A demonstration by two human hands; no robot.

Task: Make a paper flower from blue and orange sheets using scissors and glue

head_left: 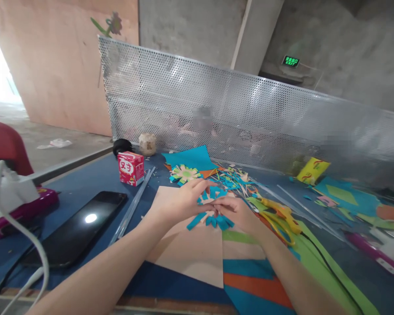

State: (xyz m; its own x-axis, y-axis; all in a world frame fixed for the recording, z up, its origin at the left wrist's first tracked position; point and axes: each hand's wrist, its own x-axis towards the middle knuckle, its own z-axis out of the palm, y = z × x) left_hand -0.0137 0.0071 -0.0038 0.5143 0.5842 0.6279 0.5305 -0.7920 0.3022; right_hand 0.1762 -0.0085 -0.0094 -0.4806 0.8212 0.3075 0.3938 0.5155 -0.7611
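Observation:
My left hand [185,199] and my right hand [238,214] meet over a pale peach felt-like sheet [190,249]. Between them is a blue fringed flower [219,222] with pale pieces near its middle. Fingers of both hands pinch it near the centre, which they partly hide. Its blue petals spread out above and below my fingertips. Beyond my left hand lies another fringed flower [185,173] in peach, green and blue. Just right of my right hand are a yellow glue gun [284,212] with a black cord and yellow scissor-like handles [276,227].
Clear sticks [134,208], a black phone [82,227] and a red box [130,168] lie left. Scraps [233,177] and a blue sheet [190,157] sit before a perforated metal screen [170,96]. Coloured sheets [256,284] and a purple power strip [377,253] are right.

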